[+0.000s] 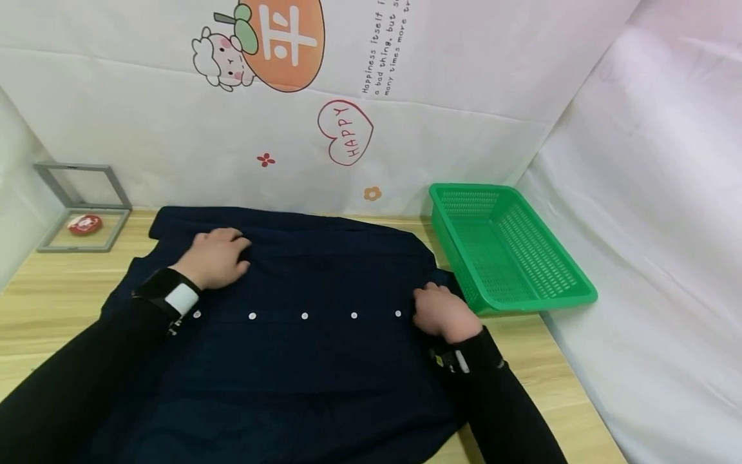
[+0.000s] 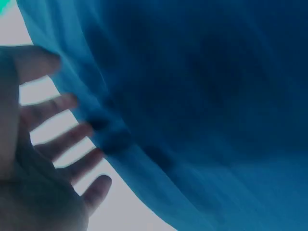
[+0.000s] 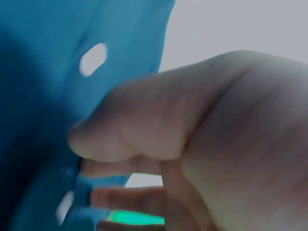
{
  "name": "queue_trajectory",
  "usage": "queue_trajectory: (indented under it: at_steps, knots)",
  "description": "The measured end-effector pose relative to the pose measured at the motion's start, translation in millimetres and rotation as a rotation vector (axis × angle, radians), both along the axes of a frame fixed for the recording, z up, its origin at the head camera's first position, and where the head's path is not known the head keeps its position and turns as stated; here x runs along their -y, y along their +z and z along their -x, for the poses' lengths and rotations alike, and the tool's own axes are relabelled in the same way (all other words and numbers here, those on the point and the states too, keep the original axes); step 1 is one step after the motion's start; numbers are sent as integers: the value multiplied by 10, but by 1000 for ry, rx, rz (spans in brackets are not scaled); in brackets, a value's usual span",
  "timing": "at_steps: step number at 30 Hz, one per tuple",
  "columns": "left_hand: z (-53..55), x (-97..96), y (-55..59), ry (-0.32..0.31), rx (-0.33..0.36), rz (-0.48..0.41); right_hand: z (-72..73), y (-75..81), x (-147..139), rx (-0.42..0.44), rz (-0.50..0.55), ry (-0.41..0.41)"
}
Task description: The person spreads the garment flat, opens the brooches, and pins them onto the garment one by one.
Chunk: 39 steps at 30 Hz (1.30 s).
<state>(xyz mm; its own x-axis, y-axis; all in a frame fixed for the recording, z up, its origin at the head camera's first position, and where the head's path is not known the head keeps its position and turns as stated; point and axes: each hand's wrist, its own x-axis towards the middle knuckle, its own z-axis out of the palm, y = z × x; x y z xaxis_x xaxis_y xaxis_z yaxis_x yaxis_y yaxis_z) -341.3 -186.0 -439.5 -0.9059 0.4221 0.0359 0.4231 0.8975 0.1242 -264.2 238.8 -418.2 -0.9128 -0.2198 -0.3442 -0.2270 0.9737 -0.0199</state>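
A dark navy shirt [image 1: 324, 361] with a row of white buttons [image 1: 304, 316] lies spread across the table. My left hand [image 1: 216, 259] is over its upper left part in the head view, fingers apart. In the left wrist view, the fingertips [image 2: 98, 156] meet the dark cloth. On the other side my right hand [image 1: 445, 312] is at the shirt's right end, beside the last button [image 1: 398, 314]. The right wrist view has its thumb [image 3: 120, 127] and fairly straight fingers reaching to the cloth, with a button [image 3: 93, 59] close above the thumb.
A green plastic basket [image 1: 464, 258] stands at the right, close to the shirt's edge. At the left back is a grey open frame-like case [image 1: 118, 225] with a small red-and-white item [image 1: 85, 224] in it. A printed white cloth [image 1: 446, 142] hangs behind the table.
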Motion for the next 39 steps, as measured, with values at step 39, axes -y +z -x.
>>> queue_trajectory:
  at_steps: [39]
  knots:
    - [62, -12, -27, 202, 525, -41, 1088, -293, 182, 177, 135, -367]
